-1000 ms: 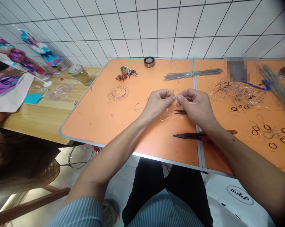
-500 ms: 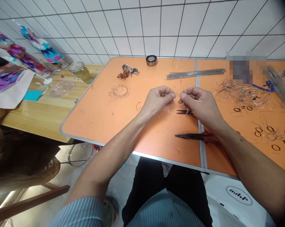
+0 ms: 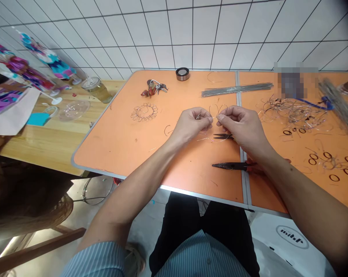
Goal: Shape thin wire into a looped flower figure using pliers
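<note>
My left hand (image 3: 190, 125) and my right hand (image 3: 240, 127) meet above the orange folding table (image 3: 119, 150), fingertips nearly touching. Each pinches a thin silvery wire (image 3: 218, 111) that rises in two loops above my fingers and trails below them. Small black pliers (image 3: 222, 136) lie just beneath my right hand. Long-nose pliers (image 3: 230, 166) lie nearer the table edge, their red handles partly hidden under my right wrist. A finished wire flower shape (image 3: 144, 112) lies to the left of my hands.
Keys (image 3: 154, 87) and a tape roll (image 3: 182, 74) sit at the table's far edge. A bundle of straight wires (image 3: 237, 89), tangled wire (image 3: 292, 114) and dark wire rings (image 3: 332, 165) lie right. A seated person's hair (image 3: 26, 200) shows lower left, beside a wooden table (image 3: 47, 154).
My hands stay together on the wire, and its loops now show more plainly above my fingers. The view has shifted slightly. The pliers have not visibly moved.
</note>
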A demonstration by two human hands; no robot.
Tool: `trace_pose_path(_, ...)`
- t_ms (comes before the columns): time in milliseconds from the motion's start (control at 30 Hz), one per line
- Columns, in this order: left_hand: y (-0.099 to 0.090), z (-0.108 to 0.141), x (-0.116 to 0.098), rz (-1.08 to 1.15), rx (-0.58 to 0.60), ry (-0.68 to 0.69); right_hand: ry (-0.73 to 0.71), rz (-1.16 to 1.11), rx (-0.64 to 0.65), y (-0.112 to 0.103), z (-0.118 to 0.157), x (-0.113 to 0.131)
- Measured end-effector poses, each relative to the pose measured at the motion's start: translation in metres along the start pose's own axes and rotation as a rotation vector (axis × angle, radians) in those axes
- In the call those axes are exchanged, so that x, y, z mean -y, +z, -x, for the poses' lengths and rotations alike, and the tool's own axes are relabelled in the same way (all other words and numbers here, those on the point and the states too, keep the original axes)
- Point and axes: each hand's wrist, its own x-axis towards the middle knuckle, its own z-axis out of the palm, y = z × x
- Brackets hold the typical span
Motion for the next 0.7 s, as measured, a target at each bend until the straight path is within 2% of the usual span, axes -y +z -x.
trace_pose_path(367,0.001,-0.003,0.004,-0.031,-0.008,0.045,-0.015,0.019,0.049,0.002,-0.001,-0.002)
trace_pose_path(600,-0.001,0.002,-0.005,0.081,0.018,-0.089,-0.009,-0.023,-0.062,-0.003,-0.003,-0.002)
trace_pose_path(700,-0.003,0.001,-0.006,0.087,0.009,-0.083,-0.001,-0.022,-0.066,-0.005,-0.006,-0.004)
